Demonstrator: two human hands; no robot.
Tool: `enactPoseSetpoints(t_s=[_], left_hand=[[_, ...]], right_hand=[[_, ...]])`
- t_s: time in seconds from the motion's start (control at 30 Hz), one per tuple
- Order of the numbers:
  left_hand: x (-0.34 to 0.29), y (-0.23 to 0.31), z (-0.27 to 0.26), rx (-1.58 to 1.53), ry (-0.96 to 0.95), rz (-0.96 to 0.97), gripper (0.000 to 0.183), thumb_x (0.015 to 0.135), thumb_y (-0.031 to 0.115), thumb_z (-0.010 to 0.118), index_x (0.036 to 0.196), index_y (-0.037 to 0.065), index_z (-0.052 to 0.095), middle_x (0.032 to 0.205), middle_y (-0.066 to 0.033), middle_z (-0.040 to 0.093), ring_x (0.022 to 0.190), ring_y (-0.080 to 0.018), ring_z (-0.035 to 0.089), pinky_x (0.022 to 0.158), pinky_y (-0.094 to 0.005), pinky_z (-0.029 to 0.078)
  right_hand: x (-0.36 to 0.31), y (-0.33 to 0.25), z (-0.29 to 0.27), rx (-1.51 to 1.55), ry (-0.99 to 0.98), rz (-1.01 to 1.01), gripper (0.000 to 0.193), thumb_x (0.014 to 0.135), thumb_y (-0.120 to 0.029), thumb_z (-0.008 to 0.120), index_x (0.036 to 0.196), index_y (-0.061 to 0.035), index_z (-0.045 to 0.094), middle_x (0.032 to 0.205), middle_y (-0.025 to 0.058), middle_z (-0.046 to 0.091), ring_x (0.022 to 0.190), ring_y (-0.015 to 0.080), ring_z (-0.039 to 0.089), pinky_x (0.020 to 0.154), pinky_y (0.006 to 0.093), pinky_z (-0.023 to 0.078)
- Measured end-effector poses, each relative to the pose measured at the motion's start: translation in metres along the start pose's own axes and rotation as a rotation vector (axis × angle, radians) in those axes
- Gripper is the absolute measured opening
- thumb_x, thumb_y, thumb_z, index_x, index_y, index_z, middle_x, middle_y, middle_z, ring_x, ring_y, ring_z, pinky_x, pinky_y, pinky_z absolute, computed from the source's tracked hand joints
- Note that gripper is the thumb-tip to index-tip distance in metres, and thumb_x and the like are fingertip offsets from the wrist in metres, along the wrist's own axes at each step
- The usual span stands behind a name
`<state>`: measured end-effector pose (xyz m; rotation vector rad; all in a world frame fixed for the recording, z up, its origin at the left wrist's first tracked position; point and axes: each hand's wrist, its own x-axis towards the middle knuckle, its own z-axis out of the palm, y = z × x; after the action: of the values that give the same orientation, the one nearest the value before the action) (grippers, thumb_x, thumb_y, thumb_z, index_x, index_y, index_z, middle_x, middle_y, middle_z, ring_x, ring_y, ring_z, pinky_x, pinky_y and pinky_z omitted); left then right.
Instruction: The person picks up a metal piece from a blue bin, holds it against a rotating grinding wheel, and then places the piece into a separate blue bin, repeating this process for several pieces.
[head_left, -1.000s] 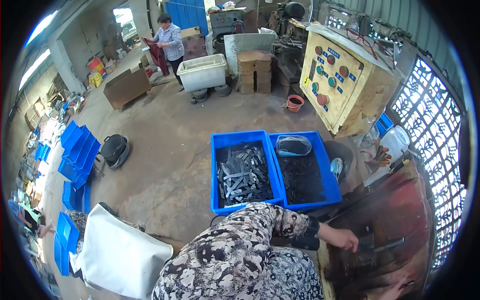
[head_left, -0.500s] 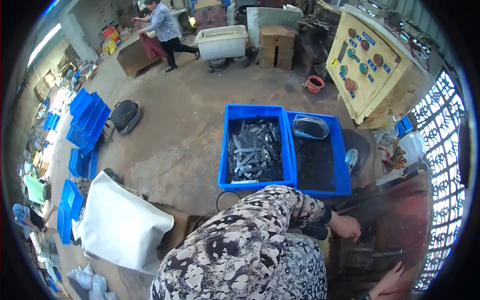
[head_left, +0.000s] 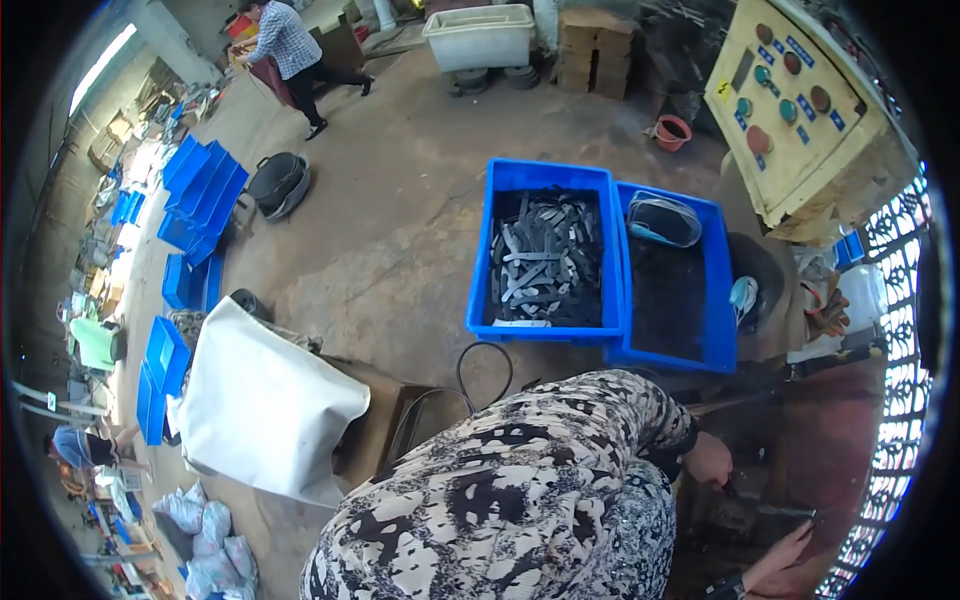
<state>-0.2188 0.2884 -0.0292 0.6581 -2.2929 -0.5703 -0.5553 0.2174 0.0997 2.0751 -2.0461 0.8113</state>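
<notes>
At the lower right, my left hand [head_left: 708,460] is closed round the dark end of a thin, knife-like metal strip [head_left: 778,511]. The strip points right, over a dark, dirty work surface [head_left: 835,440] with a reddish far side. My right hand [head_left: 785,552] comes in from the lower edge, its fingers drawn together at the strip's light tip. Its grip there is small and partly hidden. My patterned left sleeve [head_left: 640,410] crosses the lower middle.
A blue bin [head_left: 478,270] of dark metal strips stands ahead, overlapping another blue bin [head_left: 728,300] with a clear container. A yellow control box [head_left: 800,150] is at right. A white sheet [head_left: 270,400] covers something at left. Another person [head_left: 285,45] is far left.
My left hand has closed on the strip's dark end, and my right fingertips have met its tip. The view has shifted. The far person has moved with a red cloth.
</notes>
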Motion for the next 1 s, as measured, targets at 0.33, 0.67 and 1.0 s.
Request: enactPoseSetpoints(t_s=[0.33,0.67,1.0], left_hand=[[-0.001,-0.005,0.008,0.1,-0.015,-0.119,0.017,0.072,0.02,0.057,0.08,0.014,0.071,0.082,-0.0083,0.065,0.084,-0.0287,0.064,0.073,-0.0428,0.052],[-0.003,0.01,-0.011,0.185,-0.159,-0.155,0.019,0.076,0.022,0.055,0.08,0.014,0.072,0.083,-0.0109,0.069,0.08,-0.0311,0.066,0.07,-0.0449,0.053],[0.003,0.012,0.02,0.095,-0.056,-0.052,0.01,0.062,0.015,0.063,0.067,0.01,0.069,0.07,-0.0143,0.067,0.064,-0.0322,0.065,0.056,-0.0441,0.053]], right_hand=[[-0.047,-0.103,-0.036,-0.133,0.248,-0.109,0.035,0.097,-0.023,0.051,0.103,0.0095,0.061,0.095,0.0278,0.064,0.082,0.0389,0.061,0.078,0.0414,0.05],[-0.056,-0.088,-0.052,-0.342,0.299,-0.117,0.038,0.098,-0.027,0.049,0.092,0.0073,0.063,0.084,0.0237,0.065,0.076,0.0355,0.062,0.07,0.0421,0.05],[-0.071,-0.112,-0.075,-0.381,0.464,-0.245,0.047,0.093,-0.026,0.056,0.121,0.0122,0.052,0.115,0.0299,0.059,0.103,0.0412,0.056,0.097,0.0483,0.04]])
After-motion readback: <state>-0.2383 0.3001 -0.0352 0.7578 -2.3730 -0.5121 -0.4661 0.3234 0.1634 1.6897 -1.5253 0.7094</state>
